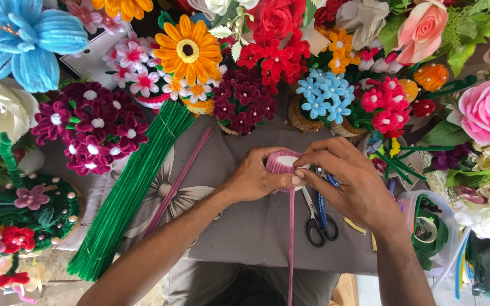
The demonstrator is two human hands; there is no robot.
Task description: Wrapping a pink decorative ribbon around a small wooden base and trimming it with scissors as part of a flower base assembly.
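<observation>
pink coil (282,161) mostly hidden by both hands, scissors (317,218) blades under right hand (353,184)

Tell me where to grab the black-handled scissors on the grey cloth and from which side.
Take the scissors by the two black finger loops, which point toward the person at the near end. Come from the near side, below the right hand, since that hand covers the blade end. They lie flat on the grey cloth, beside the hanging pink pipe cleaner, so approach carefully, probably from the right.

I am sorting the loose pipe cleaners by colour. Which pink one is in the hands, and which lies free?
The hands hold the pink pipe cleaner hanging from the coiled pink piece. The darker pink pipe cleaner lies free beside the green bundle.
</observation>
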